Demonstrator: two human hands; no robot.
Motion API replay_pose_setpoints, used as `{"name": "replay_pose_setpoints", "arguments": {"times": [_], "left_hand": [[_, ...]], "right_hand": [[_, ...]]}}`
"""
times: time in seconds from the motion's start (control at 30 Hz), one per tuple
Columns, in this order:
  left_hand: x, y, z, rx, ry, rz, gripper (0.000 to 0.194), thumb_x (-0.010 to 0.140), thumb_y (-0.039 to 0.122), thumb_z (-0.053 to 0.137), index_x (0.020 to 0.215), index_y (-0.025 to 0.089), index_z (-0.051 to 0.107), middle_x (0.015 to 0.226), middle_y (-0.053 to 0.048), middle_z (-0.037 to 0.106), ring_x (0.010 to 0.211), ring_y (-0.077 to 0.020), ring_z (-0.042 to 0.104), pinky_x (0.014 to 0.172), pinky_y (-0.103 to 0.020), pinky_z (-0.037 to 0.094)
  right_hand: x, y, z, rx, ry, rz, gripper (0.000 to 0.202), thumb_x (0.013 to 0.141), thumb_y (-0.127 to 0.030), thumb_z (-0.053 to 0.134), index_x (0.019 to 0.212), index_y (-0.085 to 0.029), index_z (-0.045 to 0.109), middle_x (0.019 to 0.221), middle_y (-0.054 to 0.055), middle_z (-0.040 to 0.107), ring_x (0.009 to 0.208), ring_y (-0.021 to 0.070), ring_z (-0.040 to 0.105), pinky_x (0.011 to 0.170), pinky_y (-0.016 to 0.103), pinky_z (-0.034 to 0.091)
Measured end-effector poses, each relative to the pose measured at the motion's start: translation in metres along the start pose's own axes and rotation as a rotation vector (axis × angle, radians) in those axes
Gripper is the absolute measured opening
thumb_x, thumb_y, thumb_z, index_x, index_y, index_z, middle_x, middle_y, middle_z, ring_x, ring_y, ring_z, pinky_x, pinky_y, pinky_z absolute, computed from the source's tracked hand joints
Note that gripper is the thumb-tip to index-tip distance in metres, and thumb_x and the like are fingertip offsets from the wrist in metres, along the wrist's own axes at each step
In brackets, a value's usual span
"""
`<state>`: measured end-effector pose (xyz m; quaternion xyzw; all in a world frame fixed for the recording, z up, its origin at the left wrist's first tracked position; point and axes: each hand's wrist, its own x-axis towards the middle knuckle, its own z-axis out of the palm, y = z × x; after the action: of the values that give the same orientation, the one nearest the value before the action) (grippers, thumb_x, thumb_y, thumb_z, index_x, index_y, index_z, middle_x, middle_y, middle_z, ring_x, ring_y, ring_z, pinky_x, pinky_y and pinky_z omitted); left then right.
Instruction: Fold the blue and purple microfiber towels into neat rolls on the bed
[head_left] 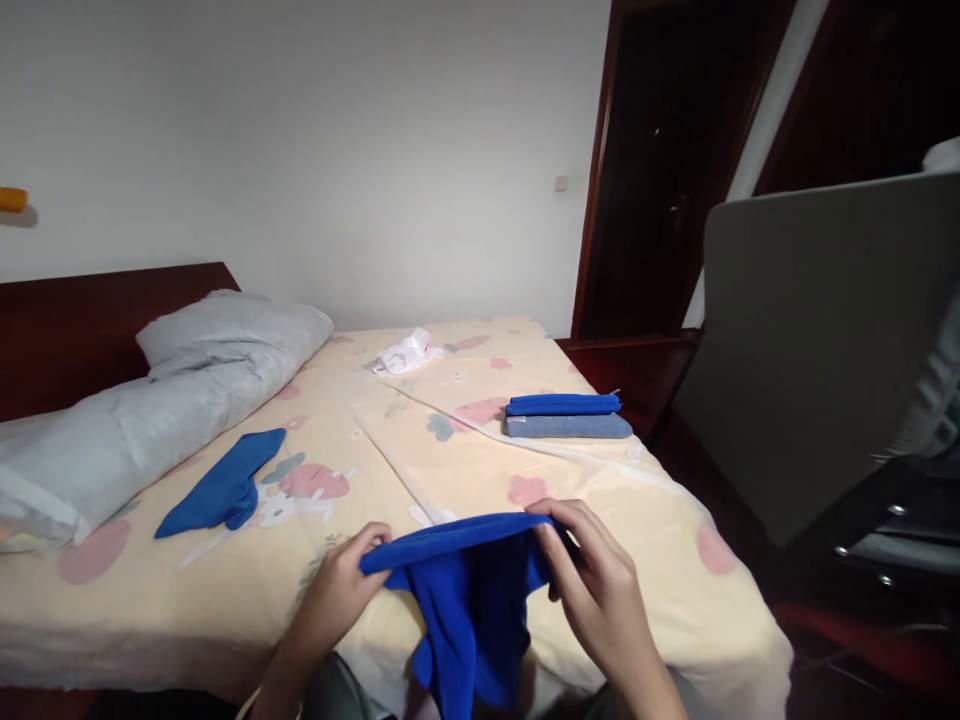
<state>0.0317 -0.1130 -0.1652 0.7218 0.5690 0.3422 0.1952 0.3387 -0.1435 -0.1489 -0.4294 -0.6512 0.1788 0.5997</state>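
A bright blue cloth is stretched by its upper edge between my two hands and hangs down over the near side of the bed. My left hand pinches one end of that edge, thumb on top. At the other end, my right hand grips it between thumb and fingers. The lower part of the cloth drops in loose folds out of the frame, so its full shape does not show. Past my left hand, a darker blue cloth lies flat on the patterned bedsheet.
Two folded cloths, one bright blue and one grey-blue, lie at the bed's right side. A crumpled white plastic bag sits farther back. Grey bedding lies along the headboard. A large grey panel stands right of the bed.
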Motion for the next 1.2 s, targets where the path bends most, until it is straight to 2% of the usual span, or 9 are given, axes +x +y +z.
{"name": "replay_pose_setpoints", "arguments": {"times": [0.13,0.23,0.33,0.43,0.63,0.77,0.93,1.07,1.2], "left_hand": [[-0.017,-0.003,-0.049,-0.106,0.323,-0.026,0.015,0.071,0.033,0.066,0.079,0.023,0.073,0.079,0.0,0.076,0.076,-0.0218,0.071,0.068,-0.025,0.056],[0.0,0.01,-0.089,-0.036,0.373,0.032,0.023,0.072,0.044,0.071,0.063,0.023,0.069,0.059,0.001,0.07,0.059,-0.0193,0.066,0.058,-0.025,0.053],[0.048,0.024,-0.115,0.051,0.252,0.094,0.046,0.082,0.052,0.065,0.048,0.023,0.057,0.044,0.002,0.059,0.044,-0.0145,0.056,0.05,-0.023,0.047],[0.119,0.031,-0.13,-0.047,0.178,0.143,0.04,0.083,0.053,0.064,0.06,0.02,0.065,0.05,-0.001,0.065,0.048,-0.0167,0.061,0.05,-0.024,0.049],[0.232,0.039,-0.149,-0.138,0.496,0.211,0.03,0.09,0.039,0.056,0.084,0.012,0.069,0.087,-0.009,0.076,0.087,-0.0213,0.07,0.078,-0.029,0.053],[0.236,0.026,-0.12,-0.165,0.637,0.189,0.029,0.092,0.037,0.051,0.097,0.014,0.067,0.101,-0.008,0.074,0.097,-0.0207,0.067,0.087,-0.03,0.051],[0.175,-0.037,-0.027,-0.165,0.598,0.05,0.021,0.083,0.024,0.05,0.094,0.02,0.068,0.104,-0.007,0.074,0.108,-0.0243,0.065,0.097,-0.035,0.049],[0.13,-0.098,0.034,-0.13,0.463,-0.122,0.01,0.072,0.023,0.058,0.065,0.025,0.065,0.074,-0.005,0.074,0.081,-0.0312,0.072,0.076,-0.042,0.056],[0.163,-0.135,0.051,-0.085,0.4,-0.245,0.018,0.078,0.032,0.061,0.062,0.025,0.063,0.063,-0.005,0.069,0.072,-0.0318,0.07,0.068,-0.042,0.054]], "right_hand": [[-0.004,-0.023,-0.013,-0.132,0.136,-0.129,0.017,0.097,-0.023,0.054,0.109,-0.028,0.064,0.105,0.006,0.063,0.098,0.022,0.063,0.082,0.033,0.052],[0.015,-0.036,-0.016,-0.169,0.148,-0.146,0.015,0.097,-0.028,0.053,0.107,-0.028,0.065,0.104,0.007,0.065,0.099,0.0246,0.063,0.084,0.037,0.052],[0.067,-0.031,-0.004,-0.158,0.06,-0.106,0.019,0.097,-0.037,0.053,0.104,-0.026,0.067,0.105,0.007,0.07,0.102,0.0255,0.064,0.088,0.038,0.051],[0.145,-0.009,0.021,-0.156,0.022,-0.096,0.028,0.091,-0.043,0.057,0.1,-0.021,0.07,0.101,0.007,0.074,0.095,0.0255,0.067,0.087,0.039,0.051],[0.272,0.013,0.058,-0.082,0.112,-0.17,0.031,0.087,-0.039,0.057,0.1,-0.014,0.071,0.103,0.011,0.074,0.097,0.0243,0.066,0.091,0.04,0.051],[0.266,0.028,0.071,-0.031,0.133,-0.199,0.028,0.087,-0.028,0.051,0.106,-0.016,0.068,0.114,0.011,0.07,0.111,0.0218,0.063,0.101,0.038,0.046],[0.176,0.093,0.11,-0.06,0.02,-0.095,0.025,0.075,-0.015,0.046,0.087,-0.019,0.067,0.103,0.009,0.072,0.11,0.0233,0.064,0.099,0.039,0.048],[0.107,0.16,0.127,-0.125,-0.058,0.072,0.022,0.067,-0.016,0.048,0.077,-0.02,0.067,0.089,0.008,0.073,0.091,0.0252,0.069,0.085,0.039,0.055],[0.106,0.215,0.126,-0.215,-0.093,0.232,0.025,0.079,-0.022,0.044,0.079,-0.019,0.068,0.088,0.01,0.074,0.083,0.0255,0.07,0.079,0.04,0.056]]}}
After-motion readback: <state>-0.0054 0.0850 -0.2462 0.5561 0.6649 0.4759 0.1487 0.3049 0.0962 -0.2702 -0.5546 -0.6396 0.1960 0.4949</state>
